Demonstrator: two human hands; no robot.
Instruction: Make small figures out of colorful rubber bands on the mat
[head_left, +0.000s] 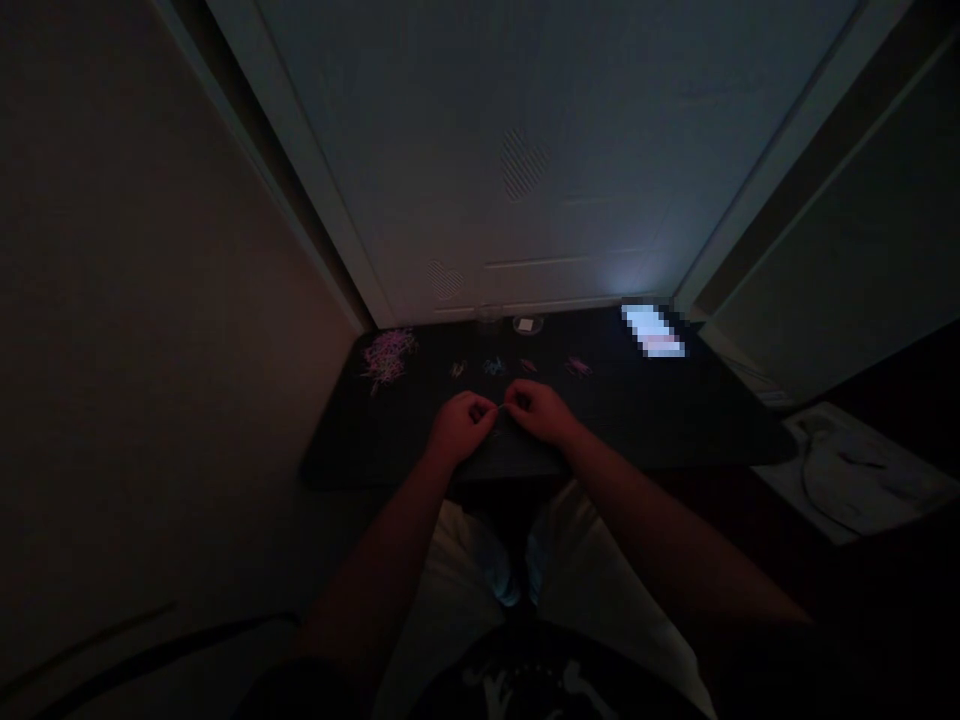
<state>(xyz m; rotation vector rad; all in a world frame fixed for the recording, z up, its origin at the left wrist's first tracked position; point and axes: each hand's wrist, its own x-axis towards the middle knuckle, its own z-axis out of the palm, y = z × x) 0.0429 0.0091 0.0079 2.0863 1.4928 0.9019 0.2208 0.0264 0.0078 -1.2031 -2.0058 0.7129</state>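
Over the front part of a dark table [637, 425], my left hand [461, 425] and my right hand [541, 410] are close together, fingertips pinched. A tiny thin pale strand [502, 406] spans the gap between them, held at both ends; its exact kind is too dim to tell. Just beyond the hands lie small groups of thin pieces: a yellowish one [457, 369], a bluish one [493, 366], a reddish one [529, 366] and a pink one [577, 367]. A larger tangled heap of pink, purple and white thin pieces [388, 356] sits at the table's far left.
Along the back edge stand a clear container [489, 320] and a round clear dish or lid [528, 325] with a white square. A lit, blurred screen [652, 330] lies at the back right. A white door [450, 150] rises behind; a pale board with a cable [847, 470] is lower right.
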